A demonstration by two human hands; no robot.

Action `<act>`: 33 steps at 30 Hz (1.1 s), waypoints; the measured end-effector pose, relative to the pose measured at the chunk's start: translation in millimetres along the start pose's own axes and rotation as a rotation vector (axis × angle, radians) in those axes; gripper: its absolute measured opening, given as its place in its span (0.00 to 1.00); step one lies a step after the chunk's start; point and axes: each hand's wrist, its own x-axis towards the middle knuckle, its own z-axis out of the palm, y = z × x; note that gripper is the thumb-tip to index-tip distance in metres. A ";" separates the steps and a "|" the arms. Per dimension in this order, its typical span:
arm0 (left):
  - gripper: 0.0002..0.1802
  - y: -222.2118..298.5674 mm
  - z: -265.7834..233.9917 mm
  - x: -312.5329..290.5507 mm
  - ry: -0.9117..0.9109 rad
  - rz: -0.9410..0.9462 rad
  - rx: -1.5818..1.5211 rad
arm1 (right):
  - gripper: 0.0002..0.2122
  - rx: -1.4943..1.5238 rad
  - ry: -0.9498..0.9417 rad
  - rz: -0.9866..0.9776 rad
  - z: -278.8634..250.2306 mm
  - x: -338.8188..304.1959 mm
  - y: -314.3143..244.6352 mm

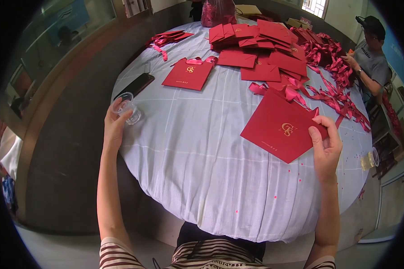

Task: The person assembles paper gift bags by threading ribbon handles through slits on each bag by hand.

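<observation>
In my right hand (326,145) is a red paper gift bag (276,123) with a gold emblem and pink ribbon handles; my fingers pinch its right corner. At the table's left side my left hand (114,123) is closed around a clear plastic cup (129,109). Just beyond that cup lies a black phone (138,84). A second red gift bag (188,74) lies flat farther in, its ribbon (197,61) along the top edge.
A heap of red bags (260,49) covers the far side, with a pile of loose ribbons (332,67) to its right. Another person (372,54) in a cap handles ribbons there. A cup of yellowish liquid (369,160) stands at the right edge of the cloth-covered table (188,157).
</observation>
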 end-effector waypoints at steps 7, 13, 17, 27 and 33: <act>0.38 19.4 1.7 -33.3 0.021 0.054 0.142 | 0.08 -0.021 -0.012 -0.023 2.1 0.5 -2.4; 0.25 100.3 88.3 -88.0 0.257 0.775 0.520 | 0.08 -0.041 -0.012 -0.016 -2.3 -0.3 -9.2; 0.21 147.6 168.1 -118.2 -0.362 1.043 0.516 | 0.08 -0.056 -0.027 -0.175 -3.9 2.3 -14.7; 0.20 134.5 252.8 -125.6 -0.435 1.210 0.644 | 0.09 0.005 -0.054 -0.278 1.2 -1.2 -18.6; 0.15 149.0 250.2 -132.8 -0.449 1.136 0.656 | 0.11 -0.031 -0.034 -0.285 0.5 0.3 -23.0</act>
